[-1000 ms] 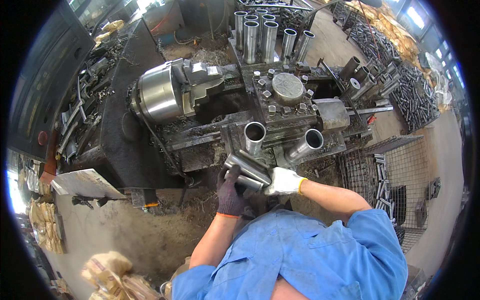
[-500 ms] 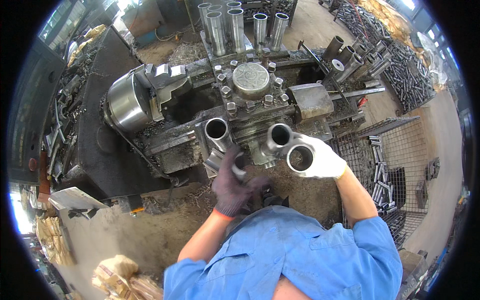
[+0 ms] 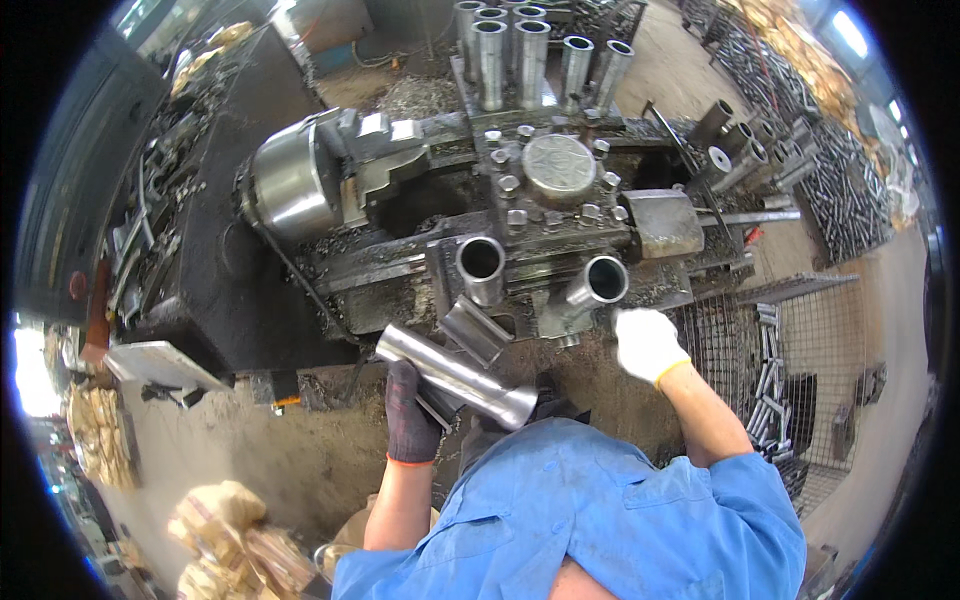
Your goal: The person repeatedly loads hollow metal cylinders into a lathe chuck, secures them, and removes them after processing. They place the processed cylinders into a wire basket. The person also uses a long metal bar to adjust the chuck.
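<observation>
My left hand, in a dark glove, is closed on a shiny steel tube with a flared end. The tube slants down to the right in front of my shirt. A curved metal piece shows under it, partly hidden. Bare of any visible load, my right hand in a white glove is beside a leaning steel tube; its fingers are hidden by angle and blur. Another steel tube stands upright on the machine's front. Below it rests a half-round metal shell.
The lathe's chuck is at left, its round-topped tool post in the middle. Several finished-looking tubes stand behind it. Darker tubes stand at right. A wire basket holds small metal parts.
My right hand no longer holds a tube and has shifted slightly right. My left hand has moved left and down, with a tube now lying slanted in it. The view has shifted.
</observation>
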A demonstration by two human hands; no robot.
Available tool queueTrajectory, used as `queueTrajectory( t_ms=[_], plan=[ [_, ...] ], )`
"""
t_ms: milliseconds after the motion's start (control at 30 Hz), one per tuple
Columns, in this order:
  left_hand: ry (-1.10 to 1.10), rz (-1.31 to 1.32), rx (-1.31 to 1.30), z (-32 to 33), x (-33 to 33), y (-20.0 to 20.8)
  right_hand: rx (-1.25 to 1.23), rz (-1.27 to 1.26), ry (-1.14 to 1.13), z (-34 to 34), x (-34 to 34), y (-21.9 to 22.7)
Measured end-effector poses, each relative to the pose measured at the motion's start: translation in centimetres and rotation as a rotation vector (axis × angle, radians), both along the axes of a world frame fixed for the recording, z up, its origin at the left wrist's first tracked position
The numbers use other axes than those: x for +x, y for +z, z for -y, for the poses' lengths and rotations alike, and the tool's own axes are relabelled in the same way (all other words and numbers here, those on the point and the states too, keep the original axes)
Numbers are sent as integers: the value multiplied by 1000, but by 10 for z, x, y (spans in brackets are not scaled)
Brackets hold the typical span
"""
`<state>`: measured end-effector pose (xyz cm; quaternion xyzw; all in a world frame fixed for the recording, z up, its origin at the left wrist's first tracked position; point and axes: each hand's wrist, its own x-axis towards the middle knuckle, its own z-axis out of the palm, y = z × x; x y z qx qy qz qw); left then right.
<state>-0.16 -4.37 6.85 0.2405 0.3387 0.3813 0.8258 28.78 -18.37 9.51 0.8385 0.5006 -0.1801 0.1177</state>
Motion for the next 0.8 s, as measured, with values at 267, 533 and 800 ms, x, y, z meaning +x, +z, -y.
queueTrajectory(
  t_ms=[267,533,800],
  plan=[
    [60,265,-128,-52,-19,-52,399,-169,245,-88,-114,-42],
    [229,156,-181,-65,-6,-14,542,-816,56,-118,-99,17],
    [-260,314,200,-117,30,-32,287,-967,-101,-127,-93,127]
  ],
)
